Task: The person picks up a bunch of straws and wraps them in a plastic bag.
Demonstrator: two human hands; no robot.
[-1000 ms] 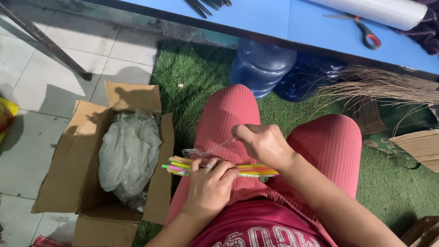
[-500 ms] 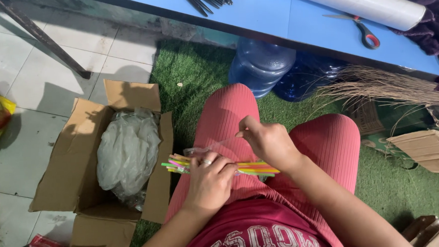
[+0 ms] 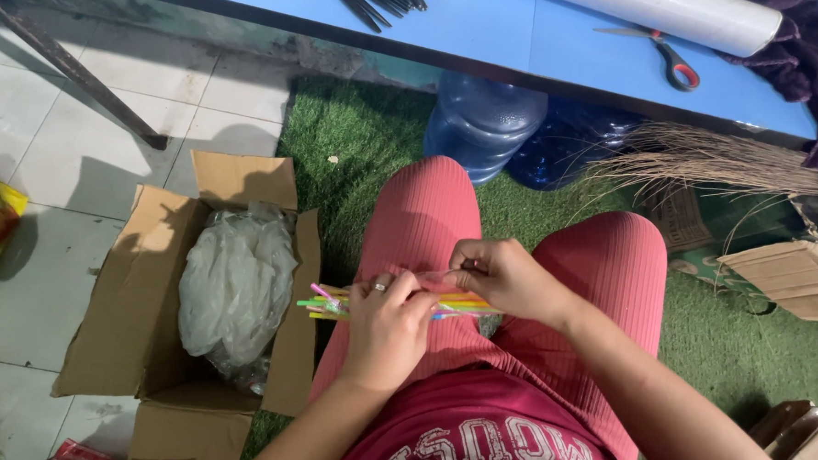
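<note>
Pinching coloured straws (image 3: 325, 304) (clear sleeve) — left hand (image 3: 387, 325), right hand (image 3: 503, 279) — beside brown carton (image 3: 145, 297).

Open brown cardboard box (image 3: 145, 297) left

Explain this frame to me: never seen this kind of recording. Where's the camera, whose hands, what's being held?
There is no machine here. One camera sits on a person's head and looks down at their lap, so the arms entering from the bottom are their own. The person sits with pink-clad knees over green artificial turf.

The left hand grips a bundle of coloured straws across the lap. The right hand pinches thin clear plastic at the bundle's other end; whether it is a bag or a wrapper I cannot tell.

Around them: an open cardboard box holding crumpled clear plastic bags, two blue water jugs under a blue table, and on the table scissors and a white roll.
</note>
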